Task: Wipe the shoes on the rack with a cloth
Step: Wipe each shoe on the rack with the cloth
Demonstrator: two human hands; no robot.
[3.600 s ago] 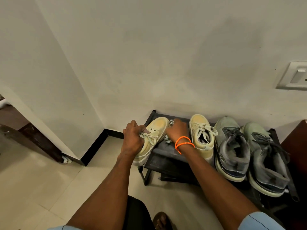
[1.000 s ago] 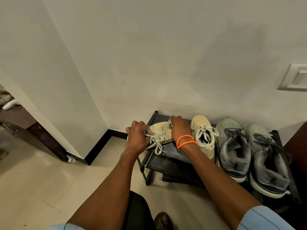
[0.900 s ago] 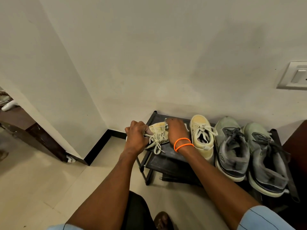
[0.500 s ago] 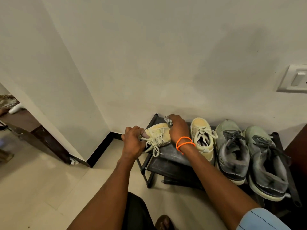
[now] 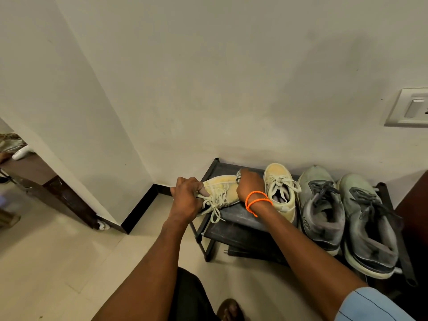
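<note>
Yellow shoe (image 5: 225, 190) over rack (image 5: 240, 215) left edge, left hand (image 5: 186, 199) gripping it, right hand (image 5: 249, 185) pinching cloth (image 5: 238, 176) against toe

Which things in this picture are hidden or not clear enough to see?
Head view:
- Cloth: only a small grey bit shows; the right hand covers the rest.
- Held shoe: its heel is hidden by the left hand.
- Rack: the lower shelves are dark, and the shoes cover much of the top.
- Switch plate: cut off by the right edge.

One head-worn wide-angle view looks forward and down, close over the rack (image 5: 234, 216) against the wall (image 5: 231, 77).
</note>
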